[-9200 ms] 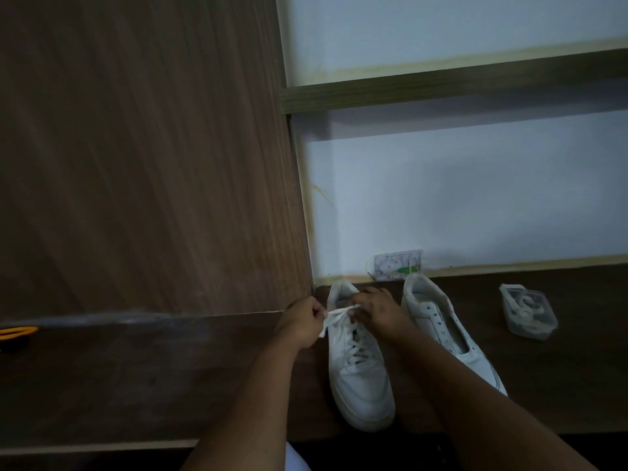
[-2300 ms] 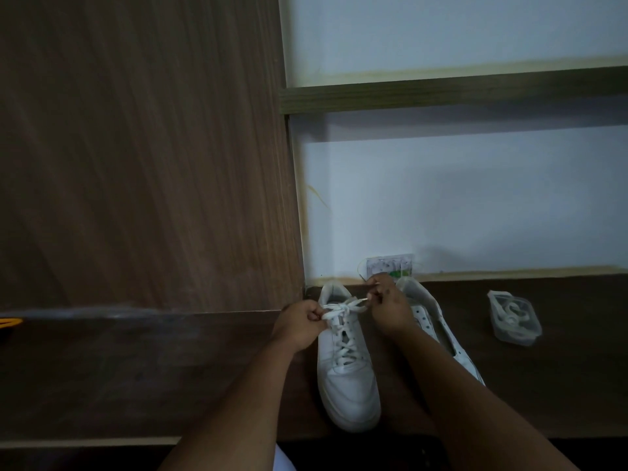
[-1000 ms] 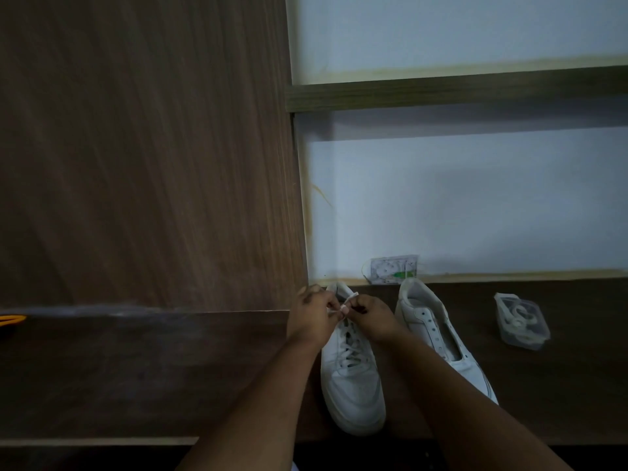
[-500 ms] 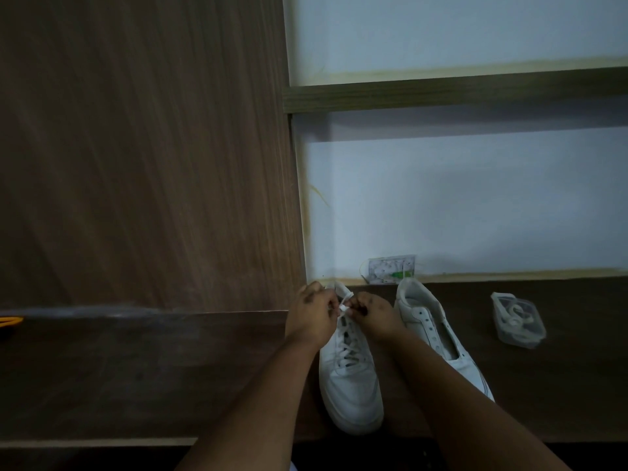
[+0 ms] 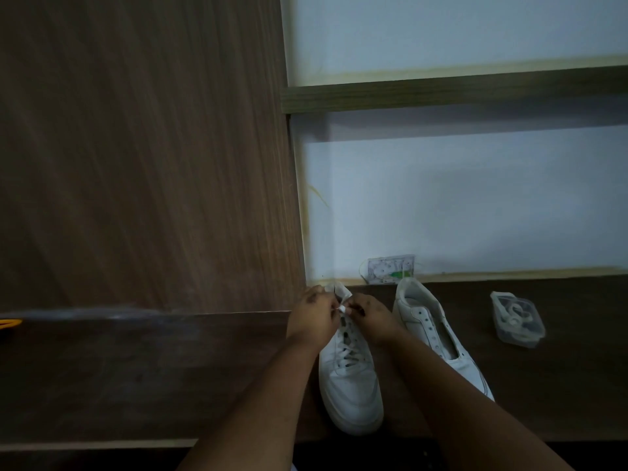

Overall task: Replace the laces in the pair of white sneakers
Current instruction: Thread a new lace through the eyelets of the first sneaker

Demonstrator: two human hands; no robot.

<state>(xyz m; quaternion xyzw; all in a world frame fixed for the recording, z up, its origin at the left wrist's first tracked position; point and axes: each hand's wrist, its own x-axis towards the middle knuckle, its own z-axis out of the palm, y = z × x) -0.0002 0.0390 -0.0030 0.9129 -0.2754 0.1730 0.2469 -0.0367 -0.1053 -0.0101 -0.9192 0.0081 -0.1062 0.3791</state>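
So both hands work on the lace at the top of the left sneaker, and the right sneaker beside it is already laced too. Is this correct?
Not quite. In the head view the right sneaker shows bare eyelets and no lace. The rest stands: the left hand and right hand pinch the lace at the top of the left sneaker.

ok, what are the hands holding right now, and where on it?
Both hands pinch the white lace at its loose ends, over the top eyelets of the laced sneaker: left hand on one side, right hand on the other.
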